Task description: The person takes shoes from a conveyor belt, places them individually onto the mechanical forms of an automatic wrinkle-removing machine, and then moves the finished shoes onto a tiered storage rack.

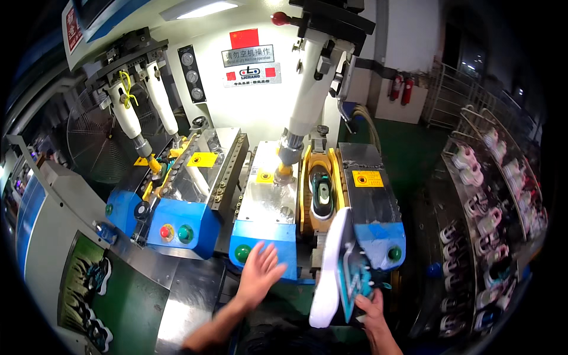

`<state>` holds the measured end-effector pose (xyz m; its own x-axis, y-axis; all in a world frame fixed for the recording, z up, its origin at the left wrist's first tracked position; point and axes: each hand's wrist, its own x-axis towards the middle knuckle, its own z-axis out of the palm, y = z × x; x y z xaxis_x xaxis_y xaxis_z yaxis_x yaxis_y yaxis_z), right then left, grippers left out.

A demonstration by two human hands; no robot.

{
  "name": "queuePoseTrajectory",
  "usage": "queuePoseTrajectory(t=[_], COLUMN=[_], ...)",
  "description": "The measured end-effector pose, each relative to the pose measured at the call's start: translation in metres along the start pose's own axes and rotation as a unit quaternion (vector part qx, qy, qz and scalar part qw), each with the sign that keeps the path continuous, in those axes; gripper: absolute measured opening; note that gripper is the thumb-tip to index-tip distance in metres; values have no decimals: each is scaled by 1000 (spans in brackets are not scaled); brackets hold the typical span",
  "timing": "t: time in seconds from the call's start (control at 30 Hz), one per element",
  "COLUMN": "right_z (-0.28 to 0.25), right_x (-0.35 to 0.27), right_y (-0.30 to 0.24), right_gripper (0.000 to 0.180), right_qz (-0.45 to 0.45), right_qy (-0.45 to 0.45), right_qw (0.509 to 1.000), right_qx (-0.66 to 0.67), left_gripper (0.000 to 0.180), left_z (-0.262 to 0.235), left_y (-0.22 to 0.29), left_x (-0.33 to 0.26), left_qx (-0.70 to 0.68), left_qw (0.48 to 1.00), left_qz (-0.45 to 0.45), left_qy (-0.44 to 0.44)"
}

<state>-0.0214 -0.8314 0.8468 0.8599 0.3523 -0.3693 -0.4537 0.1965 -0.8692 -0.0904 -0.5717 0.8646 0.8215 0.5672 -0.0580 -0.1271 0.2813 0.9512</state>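
Note:
A sneaker with a thick white sole (331,278) and a teal and dark upper is in my right hand (371,309), tilted on its side so the sole faces left. My fingers close around its upper near the lower right. My left hand (260,277) holds nothing; its fingers are stretched out just by the green button (243,253) on the blue front of the press. Whether it touches the button, I cannot tell. Beyond the held sneaker, another dark shoe (322,192) sits between yellow pads (305,195) in the machine's right station.
White press arms (305,89) hang over both stations. A red button (167,232) and a green button (186,234) are on the left station. Several dark sneakers (97,275) lie at lower left. A rack (473,236) of shoes stands right. Fire extinguishers (407,90) hang at the back.

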Motion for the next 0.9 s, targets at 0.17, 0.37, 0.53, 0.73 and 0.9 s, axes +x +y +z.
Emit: queuePoseTrajectory(t=[0.17,0.37,0.53,0.73,0.9], right_z=[-36,-47,-37,-22,84], right_x=[2,0,5,63,201], right_y=[-30,-2,-32,-35,-118], right_gripper=[64,53,39,66,26], right_qz=[-77,54,10,-56,197], right_qy=[-70,6,1,10,-59], right_qw=[995,998,999,996,976], right_qx=[10,-9,52,-74,-74], left_gripper=[91,83,74,64,87], left_z=[81,106,103,22,-48], left_y=[-32,-132,-15,37,48], left_x=[218,291,306,129,-55], left_qx=[366,512,448,189,85], left_qw=[930,858,876,969,994], left_qz=[-32,18,-177,-80,-43], left_qy=[-8,35,-12,-135,55])
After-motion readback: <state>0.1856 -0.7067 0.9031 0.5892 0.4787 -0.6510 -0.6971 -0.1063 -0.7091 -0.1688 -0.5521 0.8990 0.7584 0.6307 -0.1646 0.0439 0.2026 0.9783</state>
